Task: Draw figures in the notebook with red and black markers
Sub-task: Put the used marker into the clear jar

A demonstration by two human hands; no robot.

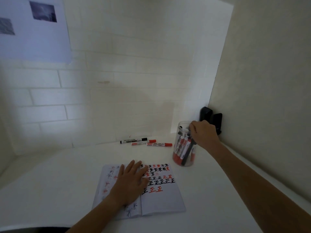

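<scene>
An open notebook (161,199) lies on the white table, its right page filled with rows of red and black star shapes and block characters. My left hand (130,180) rests flat across the fold, fingers straight, pressing the pages down. A clear plastic jar (182,158) full of red and black markers stands behind the notebook to the right. My right hand (204,133) is at the jar's mouth, fingers curled and pinching the top of a marker (189,132) inside; which colour it is I cannot tell.
Three loose markers lie by the back wall: a black one (133,140) and two red ones (143,142) (159,144). A black object (211,117) sits in the right corner behind the jar. White walls close in the table behind and on the right.
</scene>
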